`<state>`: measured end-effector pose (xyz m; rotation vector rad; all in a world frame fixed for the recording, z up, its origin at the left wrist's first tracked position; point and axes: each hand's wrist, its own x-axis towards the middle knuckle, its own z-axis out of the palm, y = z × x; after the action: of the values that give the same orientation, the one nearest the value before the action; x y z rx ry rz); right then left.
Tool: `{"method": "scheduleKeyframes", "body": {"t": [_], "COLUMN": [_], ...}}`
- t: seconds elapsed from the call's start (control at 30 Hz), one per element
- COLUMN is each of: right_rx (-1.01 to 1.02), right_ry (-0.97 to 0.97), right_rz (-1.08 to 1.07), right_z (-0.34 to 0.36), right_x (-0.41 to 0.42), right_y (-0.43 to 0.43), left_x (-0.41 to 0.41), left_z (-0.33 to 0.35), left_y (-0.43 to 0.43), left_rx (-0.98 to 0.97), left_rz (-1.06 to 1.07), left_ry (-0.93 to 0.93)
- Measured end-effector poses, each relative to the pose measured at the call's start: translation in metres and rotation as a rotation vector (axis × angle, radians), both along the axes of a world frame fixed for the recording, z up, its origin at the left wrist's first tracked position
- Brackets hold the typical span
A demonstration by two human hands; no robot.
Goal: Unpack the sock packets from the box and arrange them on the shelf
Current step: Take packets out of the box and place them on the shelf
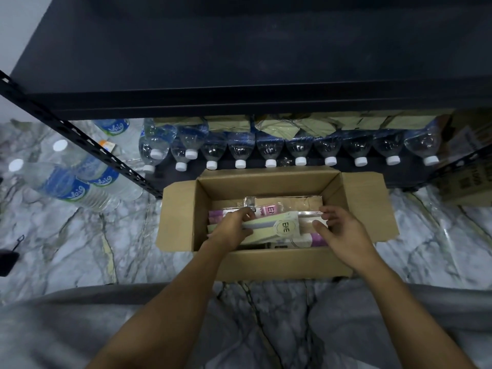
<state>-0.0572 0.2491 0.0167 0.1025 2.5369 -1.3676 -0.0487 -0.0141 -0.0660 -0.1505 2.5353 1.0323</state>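
An open cardboard box [181, 209] stands on the marble floor in front of a black metal shelf [239, 62]. Inside it lie several clear sock packets in pink, purple and pale green. The top packet [279, 227] is pale green with a round "ENE" label. My left hand [234, 227] grips its left end, fingers curled over the edge. My right hand [343, 230] pinches the packet's right end between thumb and fingers. Both hands are inside the box.
A row of water bottles [269, 150] lies on the lowest shelf level just behind the box, with tan packets behind them. More bottles [72, 182] lie on the floor at left. A cardboard carton [471, 166] stands at right.
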Motion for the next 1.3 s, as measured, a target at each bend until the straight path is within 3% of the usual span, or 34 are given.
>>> {"method": "scheduleKeyframes", "body": {"t": [0.23,0.47,0.67,0.97,1.13,1.3], "right_rx": [-0.007,0.000,0.176,0.512,0.722,0.778], "right_ry": [-0.017,0.028,0.044,-0.066,-0.143,-0.148], "right_rz": [-0.006,0.007,0.211,0.408,0.503,0.495], "right_z": [0.010,0.024,0.018,-0.043,-0.072,-0.082], "right_x": [-0.003,-0.006,-0.003,-0.036,-0.052,-0.050], "right_y": [0.002,0.003,-0.007,-0.016,-0.017,-0.019], "left_x": [-0.008,-0.010,0.024,0.046,0.031,0.019], "left_z": [0.027,0.098,0.152,0.158,0.150,0.141], "left_y": [0.002,-0.018,-0.037,-0.056,-0.050,-0.050], "left_rx": [0.086,0.275,0.290,0.335,0.350,0.328], "left_rz": [0.081,0.364,0.498,0.660,0.608,0.554], "left_ry": [0.107,0.188,0.309,0.359,0.356,0.372]}}
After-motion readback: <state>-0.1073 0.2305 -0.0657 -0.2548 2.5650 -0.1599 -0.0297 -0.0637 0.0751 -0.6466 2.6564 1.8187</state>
